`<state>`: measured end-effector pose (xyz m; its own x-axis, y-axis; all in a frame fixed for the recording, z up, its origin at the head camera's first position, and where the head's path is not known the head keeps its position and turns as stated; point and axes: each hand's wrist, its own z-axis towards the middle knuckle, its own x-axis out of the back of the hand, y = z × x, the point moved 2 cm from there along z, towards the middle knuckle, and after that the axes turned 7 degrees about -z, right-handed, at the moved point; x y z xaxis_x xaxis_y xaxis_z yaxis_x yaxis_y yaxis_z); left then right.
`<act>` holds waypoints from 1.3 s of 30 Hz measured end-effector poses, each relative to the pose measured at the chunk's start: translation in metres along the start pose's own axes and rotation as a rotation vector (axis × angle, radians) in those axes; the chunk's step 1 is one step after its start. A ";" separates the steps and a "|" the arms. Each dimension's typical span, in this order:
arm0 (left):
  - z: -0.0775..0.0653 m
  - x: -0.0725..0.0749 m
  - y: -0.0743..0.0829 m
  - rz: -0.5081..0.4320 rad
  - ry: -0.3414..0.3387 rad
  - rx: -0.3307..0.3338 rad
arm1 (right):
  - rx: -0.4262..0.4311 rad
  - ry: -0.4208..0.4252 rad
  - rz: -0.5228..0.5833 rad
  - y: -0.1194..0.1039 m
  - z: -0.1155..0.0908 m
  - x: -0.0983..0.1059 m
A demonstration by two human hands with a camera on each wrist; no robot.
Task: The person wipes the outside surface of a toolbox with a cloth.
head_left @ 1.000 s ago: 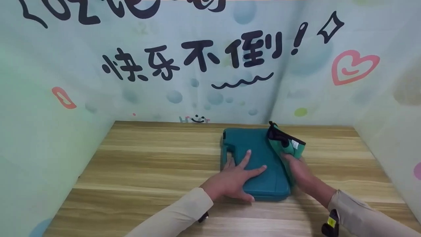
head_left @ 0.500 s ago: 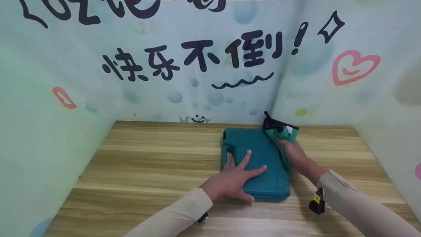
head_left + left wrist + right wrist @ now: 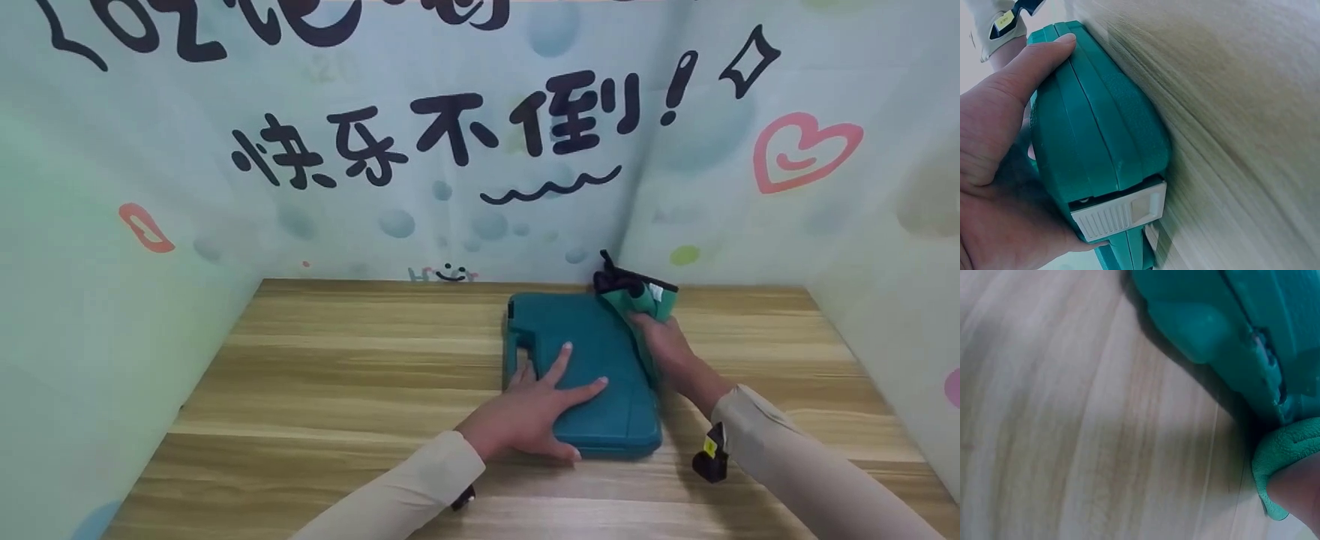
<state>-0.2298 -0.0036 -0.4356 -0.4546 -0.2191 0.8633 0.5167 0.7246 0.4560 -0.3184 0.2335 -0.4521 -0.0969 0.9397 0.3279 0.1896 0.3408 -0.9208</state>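
Observation:
A teal plastic carrying case [image 3: 570, 322] lies flat on the wooden table, its handle opening facing left. My left hand [image 3: 529, 409] rests on the lid with fingers spread, some of them by the handle opening. In the left wrist view, its thumb [image 3: 1044, 62] lies along the case's side, near a pale grey latch [image 3: 1120, 211]. My right hand [image 3: 671, 356] grips a green cloth [image 3: 652, 296] with black trim and a white label at the case's right side, near the far corner. The right wrist view shows the cloth [image 3: 1286, 447] bunched against the case's side.
The wooden table [image 3: 360, 360] runs back to a printed fabric backdrop [image 3: 375, 225] with dark lettering. Fabric walls also close off its left and right sides. A small black camera [image 3: 711, 454] is strapped at the right wrist.
My right hand has slid the cloth away from me along the case's right side and slightly left, slowing lately. The left hand and case have stayed put.

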 end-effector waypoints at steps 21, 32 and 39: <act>-0.002 -0.004 -0.002 0.003 0.072 -0.018 | 0.035 0.047 0.127 0.015 -0.055 -0.012; -0.002 -0.004 -0.001 0.035 0.052 -0.008 | 0.015 0.114 0.110 0.022 -0.095 -0.023; -0.002 -0.004 -0.001 0.046 0.059 -0.026 | 0.000 0.125 0.086 0.021 -0.113 -0.029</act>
<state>-0.2273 -0.0043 -0.4386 -0.3871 -0.2243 0.8944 0.5554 0.7175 0.4203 -0.2009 0.2170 -0.4571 0.0422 0.9614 0.2719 0.1917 0.2593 -0.9466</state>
